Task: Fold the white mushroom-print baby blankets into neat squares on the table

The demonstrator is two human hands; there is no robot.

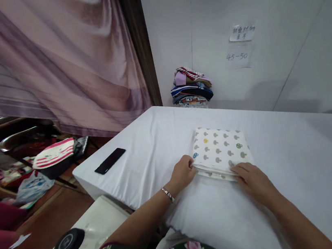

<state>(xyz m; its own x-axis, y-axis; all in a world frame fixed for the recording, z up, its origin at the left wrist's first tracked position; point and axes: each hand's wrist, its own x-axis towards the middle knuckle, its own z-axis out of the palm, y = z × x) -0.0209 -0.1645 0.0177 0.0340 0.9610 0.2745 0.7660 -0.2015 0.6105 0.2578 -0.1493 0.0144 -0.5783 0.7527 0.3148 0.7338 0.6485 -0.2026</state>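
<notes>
Two hands at the near corners of a folded, print-dotted cloth (pixel 220 146) on the white-covered table (pixel 157 140).
From where I stand, the left hand (pixel 183 171), a bracelet (pixel 168 194) on its wrist, is curled and pinching the near left corner; the right hand (pixel 251 178) lays its fingers close together over the near right edge, though I can't tell whether its thumb grips below. A black phone (pixel 110 160) lies well apart to the left, and a stack of folded fabrics (pixel 192 88) sits beyond the table's far edge, against the wall (pixel 165 21).
</notes>
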